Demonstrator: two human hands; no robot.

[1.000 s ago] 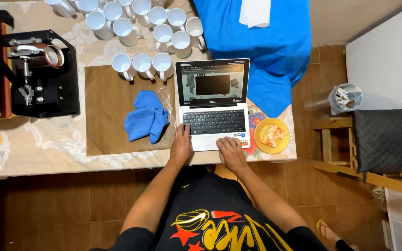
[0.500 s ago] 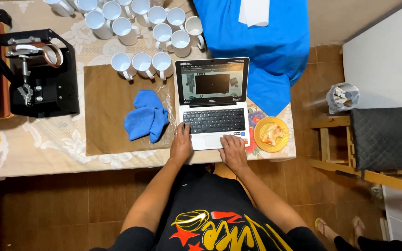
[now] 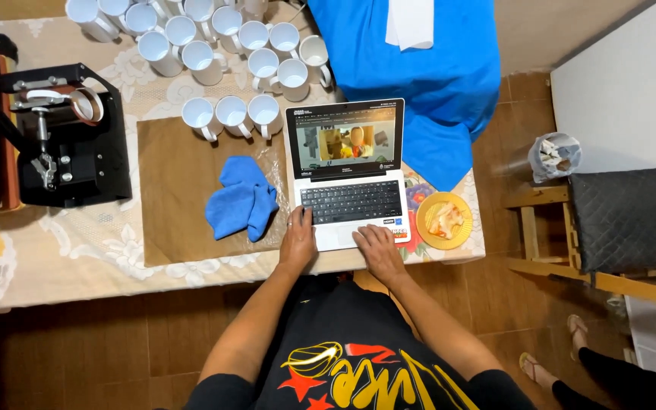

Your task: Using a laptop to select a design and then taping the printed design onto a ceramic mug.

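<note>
right hand (image 3: 377,250) shifted on laptop (image 3: 351,201)

Top mugs (image 3: 89,15) cut off; plate's (image 3: 443,220) contents perhaps food, unclear.

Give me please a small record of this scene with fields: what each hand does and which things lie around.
left hand: rests on the left front edge of the open white laptop
right hand: on the laptop's touchpad area
left of laptop: crumpled blue cloth on a brown paper sheet
right of laptop: round yellow plate
behind: white ceramic mugs
far left: black mug press
</note>
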